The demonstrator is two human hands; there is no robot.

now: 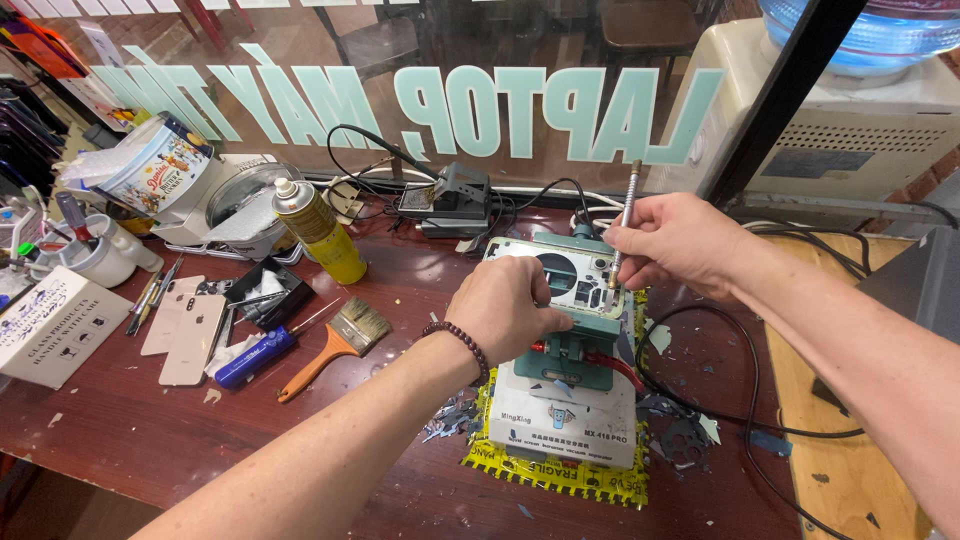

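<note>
hands 2 (505,305) | phone backs 2 (195,338) | brush 1 (345,340) | spray can 1 (320,230) | clamp jig 1 (570,300)

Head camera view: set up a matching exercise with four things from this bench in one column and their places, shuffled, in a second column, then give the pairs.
Things
1. thin metal tool
2. paintbrush
3. spray can
4. bead bracelet

Places
A. on the left wrist
B. upright at the back of the bench, near the window
C. in the right hand, tip down at the green clamp
D. flat on the bench, left of the left hand

Pairs: 1-C, 2-D, 3-B, 4-A
</note>
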